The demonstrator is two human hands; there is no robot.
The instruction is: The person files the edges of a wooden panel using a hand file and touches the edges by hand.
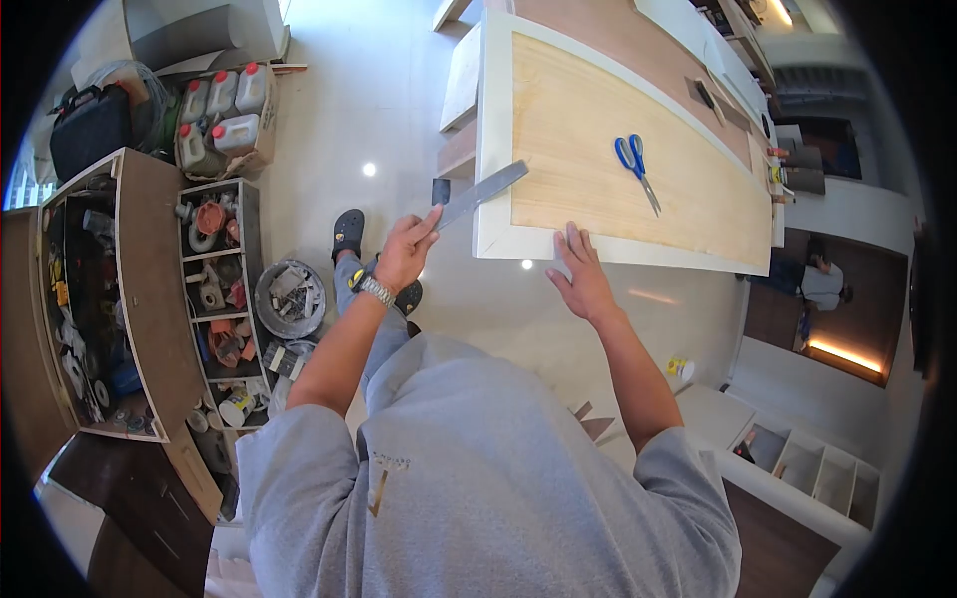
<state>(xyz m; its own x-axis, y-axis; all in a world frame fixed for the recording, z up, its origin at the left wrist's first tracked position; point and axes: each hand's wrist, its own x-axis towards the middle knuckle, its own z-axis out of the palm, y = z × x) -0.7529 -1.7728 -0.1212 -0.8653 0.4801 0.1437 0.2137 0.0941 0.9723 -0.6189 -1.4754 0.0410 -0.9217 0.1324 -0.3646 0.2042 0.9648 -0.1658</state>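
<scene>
My left hand (405, 251) is closed around the lower end of a long, flat grey metal file (483, 195). The file slants up and to the right, its far end over the left border of a panel (493, 224). This panel has a white frame and a pale wood-coloured centre. On its near edge rests my right hand (582, 276), fingers apart and holding nothing. Blue-handled scissors (636, 171) lie slightly spread on the panel, beyond my right hand. A small dark piece (442, 191) shows just left of the file.
On the left stand a shelf unit (221, 254) of tools and parts, a round tub (290, 298) and several red-capped jugs (236, 133). Wood pieces lie behind the panel. White compartments (802, 463) are at lower right. Another person (822, 283) appears at far right.
</scene>
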